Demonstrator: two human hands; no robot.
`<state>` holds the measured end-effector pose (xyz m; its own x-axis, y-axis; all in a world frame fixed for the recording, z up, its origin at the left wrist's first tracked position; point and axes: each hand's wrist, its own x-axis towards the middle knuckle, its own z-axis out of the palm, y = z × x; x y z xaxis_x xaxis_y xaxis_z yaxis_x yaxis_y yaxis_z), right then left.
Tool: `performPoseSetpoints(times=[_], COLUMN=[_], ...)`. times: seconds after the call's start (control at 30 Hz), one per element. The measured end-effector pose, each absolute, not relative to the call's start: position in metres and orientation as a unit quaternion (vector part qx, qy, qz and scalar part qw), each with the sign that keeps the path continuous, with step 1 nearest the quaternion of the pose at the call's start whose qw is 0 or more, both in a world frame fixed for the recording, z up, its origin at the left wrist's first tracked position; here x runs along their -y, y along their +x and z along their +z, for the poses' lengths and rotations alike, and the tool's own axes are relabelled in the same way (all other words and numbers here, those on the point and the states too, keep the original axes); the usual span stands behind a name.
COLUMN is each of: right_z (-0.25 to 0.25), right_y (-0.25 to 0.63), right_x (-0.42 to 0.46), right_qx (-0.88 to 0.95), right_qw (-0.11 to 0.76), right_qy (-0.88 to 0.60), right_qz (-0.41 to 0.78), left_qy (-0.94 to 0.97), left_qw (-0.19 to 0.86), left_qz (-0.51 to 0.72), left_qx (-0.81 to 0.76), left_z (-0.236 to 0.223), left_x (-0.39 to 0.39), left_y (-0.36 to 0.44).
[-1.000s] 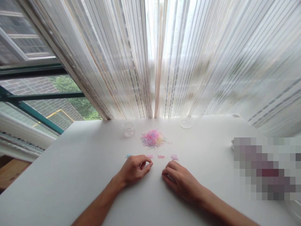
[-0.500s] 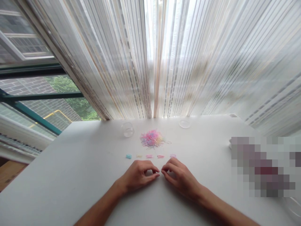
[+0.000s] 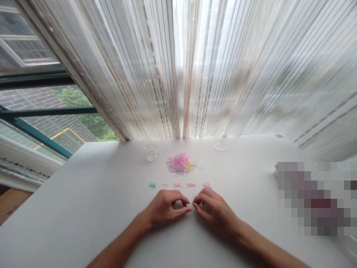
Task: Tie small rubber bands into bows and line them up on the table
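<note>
My left hand rests low over the white table, thumb and index fingertips slightly apart, with nothing visible between them. Just to its right, my right hand has thumb and index pinched together; anything between them is too small to make out. Beyond the hands runs a row of small sorted bunches of bands: teal, pale yellow, pink, coral pink and lilac. The lilac bunch lies just past my right knuckles. Behind the row sits a loose pile of pastel elastic bands.
A clear round container stands at the back left of the pile. A clear round lid lies at the back right. A pixelated area covers something on the right. Striped curtains hang behind the table.
My left thumb and index fingertips have parted a little. Both hands otherwise stay nearly in place, and the view has shifted slightly. The bunches and the pile look unchanged.
</note>
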<state>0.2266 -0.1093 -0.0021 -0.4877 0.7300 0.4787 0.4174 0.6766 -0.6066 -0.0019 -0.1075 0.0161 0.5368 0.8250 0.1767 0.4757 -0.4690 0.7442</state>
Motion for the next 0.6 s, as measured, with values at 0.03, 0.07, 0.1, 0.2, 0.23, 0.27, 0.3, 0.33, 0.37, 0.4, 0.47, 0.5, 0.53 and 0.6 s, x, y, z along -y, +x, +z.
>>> performPoseSetpoints(times=[0.03,0.07,0.1,0.2,0.23,0.27,0.3,0.33,0.37,0.4,0.47,0.5,0.53,0.6], right_z=[-0.002,-0.002,-0.002,-0.002,-0.001,-0.001,-0.001,0.0,0.001,0.002,0.004,0.004,0.005,0.007], right_y=[0.227,0.227,0.227,0.226,0.226,0.226,0.226,0.226,0.226,0.226,0.226,0.226,0.226,0.226], right_x=[0.11,0.11,0.11,0.11,0.11,0.11,0.111,0.111,0.111,0.111,0.111,0.112,0.112,0.111], right_qx=[0.836,0.836,0.836,0.837,0.837,0.836,0.836,0.836,0.836,0.836,0.834,0.834,0.833,0.833], right_qw=[0.372,0.372,0.371,0.368,0.369,0.37,0.37,0.369,0.367,0.366,0.368,0.372,0.375,0.382], right_qy=[-0.343,-0.344,-0.344,-0.342,-0.342,-0.341,-0.34,-0.341,-0.341,-0.342,-0.344,-0.344,-0.343,-0.34], right_qz=[0.21,0.211,0.212,0.217,0.218,0.218,0.219,0.221,0.222,0.224,0.223,0.221,0.218,0.21], left_qy=[0.814,0.814,0.813,0.813,0.814,0.816,0.817,0.819,0.82,0.821,0.819,0.815,0.808,0.788], left_qw=[0.326,0.326,0.326,0.321,0.32,0.32,0.319,0.319,0.317,0.313,0.301,0.293,0.283,0.26], left_qz=[0.269,0.271,0.272,0.275,0.274,0.273,0.271,0.271,0.272,0.275,0.29,0.304,0.321,0.358], left_qx=[-0.399,-0.398,-0.398,-0.401,-0.4,-0.398,-0.395,-0.393,-0.391,-0.39,-0.392,-0.397,-0.405,-0.429], left_z=[0.016,0.016,0.016,0.017,0.017,0.018,0.018,0.019,0.02,0.02,0.021,0.022,0.023,0.029], left_x=[0.107,0.107,0.107,0.107,0.107,0.108,0.108,0.108,0.108,0.107,0.105,0.103,0.1,0.093], left_y=[-0.002,-0.002,-0.003,-0.002,-0.001,-0.001,-0.001,-0.001,-0.001,-0.001,-0.004,-0.006,-0.009,-0.016])
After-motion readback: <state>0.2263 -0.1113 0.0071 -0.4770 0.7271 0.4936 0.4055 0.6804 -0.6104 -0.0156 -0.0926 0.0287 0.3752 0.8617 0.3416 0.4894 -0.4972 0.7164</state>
